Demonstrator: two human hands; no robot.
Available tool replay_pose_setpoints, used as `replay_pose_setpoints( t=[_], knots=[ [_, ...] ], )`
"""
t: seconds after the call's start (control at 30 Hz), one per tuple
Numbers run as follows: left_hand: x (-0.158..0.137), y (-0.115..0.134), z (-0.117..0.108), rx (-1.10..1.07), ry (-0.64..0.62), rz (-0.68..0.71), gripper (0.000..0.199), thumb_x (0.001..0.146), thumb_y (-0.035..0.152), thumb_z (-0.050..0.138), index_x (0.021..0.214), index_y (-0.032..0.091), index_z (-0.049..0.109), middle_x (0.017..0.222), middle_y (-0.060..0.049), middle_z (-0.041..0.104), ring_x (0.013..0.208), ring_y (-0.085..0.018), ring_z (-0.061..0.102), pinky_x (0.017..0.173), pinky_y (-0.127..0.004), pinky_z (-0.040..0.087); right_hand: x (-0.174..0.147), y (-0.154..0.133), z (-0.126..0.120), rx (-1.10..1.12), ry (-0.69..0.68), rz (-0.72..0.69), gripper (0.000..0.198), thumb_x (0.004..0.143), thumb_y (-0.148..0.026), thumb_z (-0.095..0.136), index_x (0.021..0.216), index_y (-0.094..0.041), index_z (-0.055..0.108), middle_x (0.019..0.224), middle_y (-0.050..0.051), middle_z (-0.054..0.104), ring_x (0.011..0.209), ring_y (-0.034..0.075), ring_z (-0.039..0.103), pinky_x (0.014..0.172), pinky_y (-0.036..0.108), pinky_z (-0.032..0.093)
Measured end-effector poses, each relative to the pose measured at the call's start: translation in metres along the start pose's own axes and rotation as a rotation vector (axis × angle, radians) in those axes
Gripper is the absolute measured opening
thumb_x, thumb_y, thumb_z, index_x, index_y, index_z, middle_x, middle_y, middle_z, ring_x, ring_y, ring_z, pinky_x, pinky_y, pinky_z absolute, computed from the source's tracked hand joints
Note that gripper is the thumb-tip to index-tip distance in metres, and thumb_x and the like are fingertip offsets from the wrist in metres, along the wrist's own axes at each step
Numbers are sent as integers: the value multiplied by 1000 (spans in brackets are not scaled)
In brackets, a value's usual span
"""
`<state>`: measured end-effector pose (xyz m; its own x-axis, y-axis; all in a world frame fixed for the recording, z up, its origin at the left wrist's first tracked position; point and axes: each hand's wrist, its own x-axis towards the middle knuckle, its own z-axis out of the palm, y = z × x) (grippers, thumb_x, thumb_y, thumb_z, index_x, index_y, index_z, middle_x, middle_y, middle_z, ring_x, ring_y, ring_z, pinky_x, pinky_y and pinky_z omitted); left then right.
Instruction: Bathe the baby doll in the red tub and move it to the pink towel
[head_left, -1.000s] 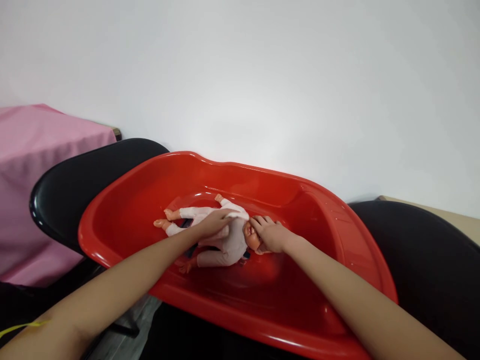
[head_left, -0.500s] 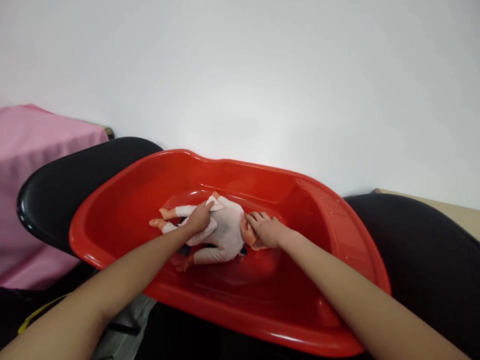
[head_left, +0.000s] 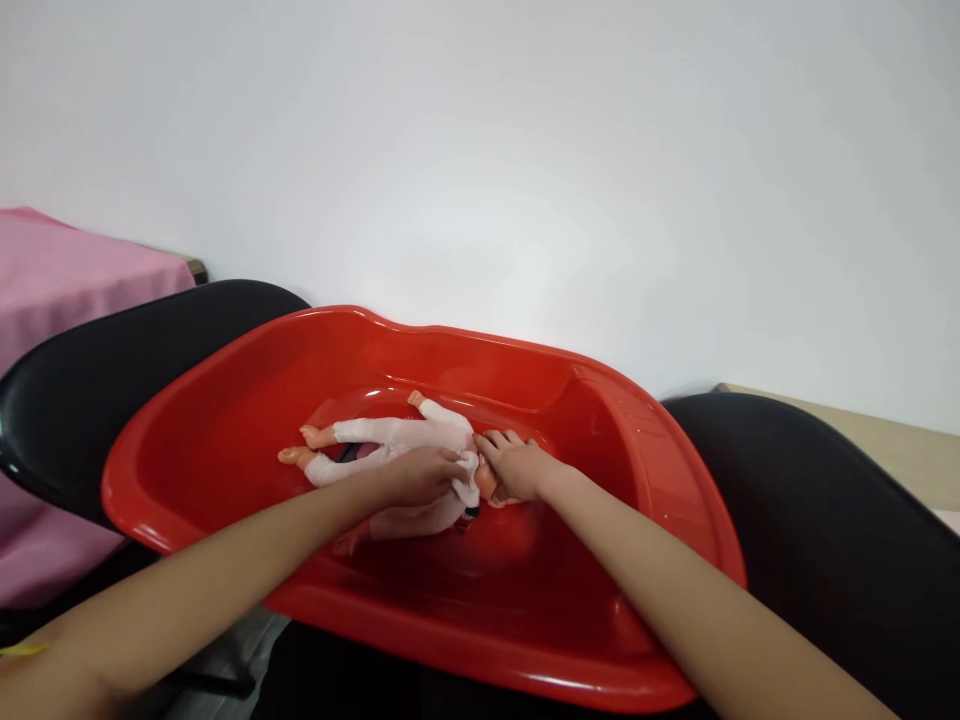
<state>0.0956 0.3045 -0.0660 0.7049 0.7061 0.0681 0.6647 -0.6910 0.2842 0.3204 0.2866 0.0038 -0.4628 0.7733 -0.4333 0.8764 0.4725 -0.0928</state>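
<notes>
A doll point(head_left: 405, 432) with a white cloth body and pinkish plastic head, hands and feet lies face up in a red baby bathtub point(head_left: 247, 370). Its feet point left and its head point(head_left: 487, 482) points right. My left hand point(head_left: 431, 474) is closed on a white cloth point(head_left: 468, 468) at the doll's neck and upper chest; that hand hides part of the doll's trunk. My right hand point(head_left: 516, 465) cups the doll's head from the right, fingers curved over it and covering most of the face.
The tub rests across black chair seats, one at left point(head_left: 135, 365) and one at right point(head_left: 810, 500). Pink fabric point(head_left: 82, 270) drapes over a table at far left. A light wooden tabletop point(head_left: 877, 430) shows at right. A white wall point(head_left: 480, 150) stands behind.
My left hand has moved with the cloth from the doll's belly up to its neck. My right hand stays on the head. The whole view has shifted slightly.
</notes>
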Motion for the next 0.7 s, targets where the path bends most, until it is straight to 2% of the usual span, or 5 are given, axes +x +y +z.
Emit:
replay_pose_setpoints(
  t=[0.13, 0.33, 0.4, 0.57, 0.7],
  knots=[
    [-4, 22, -6, -132, -153, 150, 47, 82, 12, 51, 114, 32, 79, 117, -2, 73, 111, -23, 66, 101, -32, 43, 0, 1, 1, -19, -1, -4, 111, 67, -34, 78, 163, -19, 23, 159, 21, 34, 140, 42, 36, 104, 59, 44],
    [-9, 18, -3, -103, -72, 396, 49, 83, 8, 47, 108, 34, 80, 109, -2, 75, 106, -21, 67, 97, -28, 47, 5, 5, 3, -21, -10, 2, 114, 66, -34, 81, 163, -22, 22, 161, 19, 31, 142, 42, 33, 105, 58, 44],
    [-10, 20, 5, -124, -106, 446, 48, 84, 9, 45, 107, 32, 80, 111, -3, 75, 106, -21, 67, 99, -29, 47, 6, 6, 4, -19, -10, 6, 116, 65, -35, 82, 163, -24, 22, 161, 19, 31, 143, 42, 33, 105, 58, 43],
    [-3, 34, 26, -152, -247, 243, 32, 78, 15, 55, 86, 31, 82, 97, -3, 76, 109, -28, 67, 104, -40, 43, 5, 5, 5, -23, 1, 13, 115, 64, -35, 81, 163, -23, 22, 160, 19, 33, 143, 42, 33, 107, 58, 42],
    [4, 33, 35, -158, -321, 120, 18, 72, 22, 67, 80, 30, 82, 76, -3, 74, 91, -31, 70, 92, -43, 48, 4, 5, 5, -24, -6, 4, 118, 65, -36, 82, 163, -21, 20, 161, 20, 31, 143, 43, 32, 107, 60, 42]
  ],
)
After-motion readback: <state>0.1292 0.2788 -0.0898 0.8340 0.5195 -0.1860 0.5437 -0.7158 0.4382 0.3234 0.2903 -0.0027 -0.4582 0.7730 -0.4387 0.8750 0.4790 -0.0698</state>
